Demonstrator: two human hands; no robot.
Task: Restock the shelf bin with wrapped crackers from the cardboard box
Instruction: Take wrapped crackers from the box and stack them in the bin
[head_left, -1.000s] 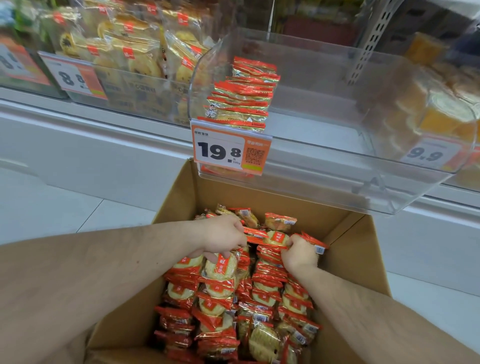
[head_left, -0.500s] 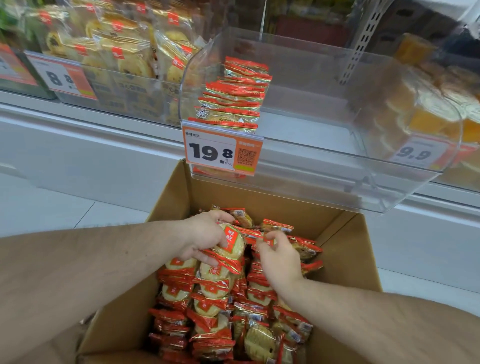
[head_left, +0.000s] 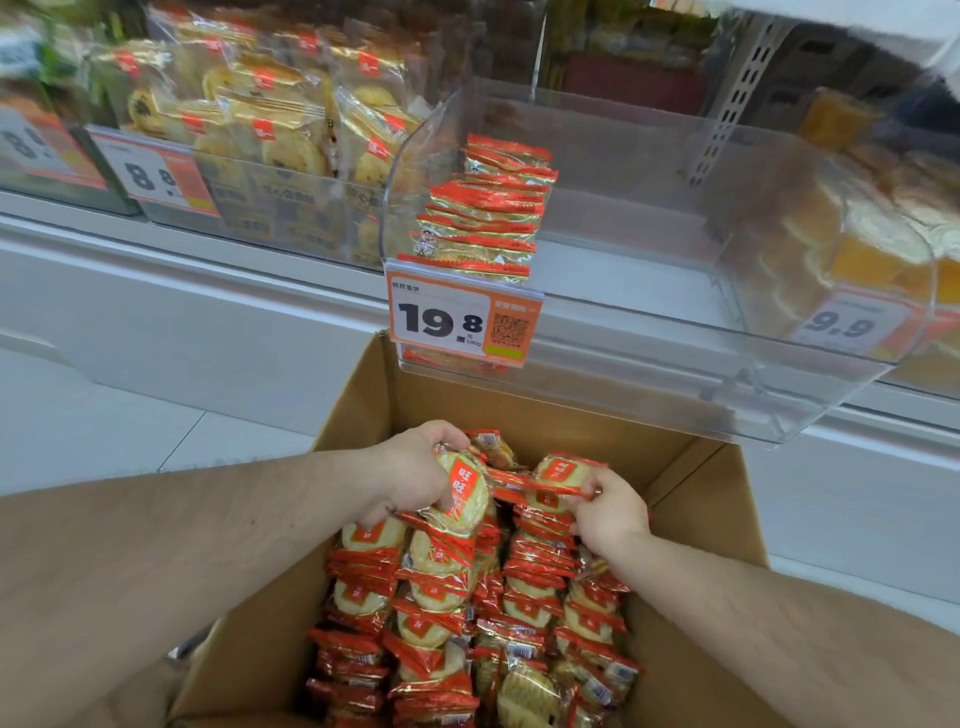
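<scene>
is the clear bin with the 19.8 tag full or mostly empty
Mostly empty: the clear bin holds one stack of crackers at its left; its floor to the right is bare.

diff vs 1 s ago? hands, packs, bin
Both hands have lifted packs up from the rows in the box. The left hand now grips a tilted bundle, face up. The right hand has moved toward the middle and pinches a pack by its edge. Unchanged: the bin holds one stack at its left side; nothing added yet.

Glossy foil-plastic cracker wrappers (head_left: 462, 587); matt brown cardboard box (head_left: 691, 499); clear smooth plastic bin (head_left: 675, 364).
</scene>
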